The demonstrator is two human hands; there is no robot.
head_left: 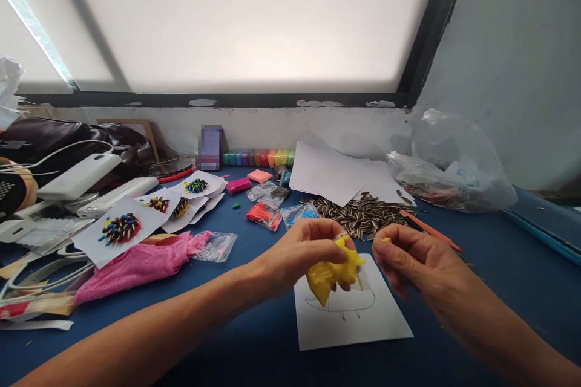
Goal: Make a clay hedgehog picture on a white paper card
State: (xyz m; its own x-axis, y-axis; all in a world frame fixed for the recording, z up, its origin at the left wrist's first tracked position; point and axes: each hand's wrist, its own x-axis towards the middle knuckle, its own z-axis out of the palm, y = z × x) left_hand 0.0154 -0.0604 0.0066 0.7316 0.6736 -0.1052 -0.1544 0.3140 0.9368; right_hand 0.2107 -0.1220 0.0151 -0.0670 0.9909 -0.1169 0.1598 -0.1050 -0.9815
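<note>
My left hand (302, 254) grips a lump of yellow modelling clay (324, 278) in a clear plastic bag, held above a sheet of paper (354, 332). Just to its right, my right hand (413, 260) pinches a small bit of yellow clay (385, 240) between thumb and finger, apart from the lump. The white sheet beneath carries a pencil outline (351, 308) of an animal-like body with short legs; its upper part is hidden by the clay and my left hand. Behind my hands spreads a pile of striped sunflower seeds (363, 214).
Bags of red clay (263, 216) and blue clay (299, 213) lie left of the seeds. Finished seed-and-clay papers (102, 251) and a pink cloth (140, 266) are at left. White sheets (324, 172), a plastic bag (458, 169) and an orange pencil (431, 230) sit farther back.
</note>
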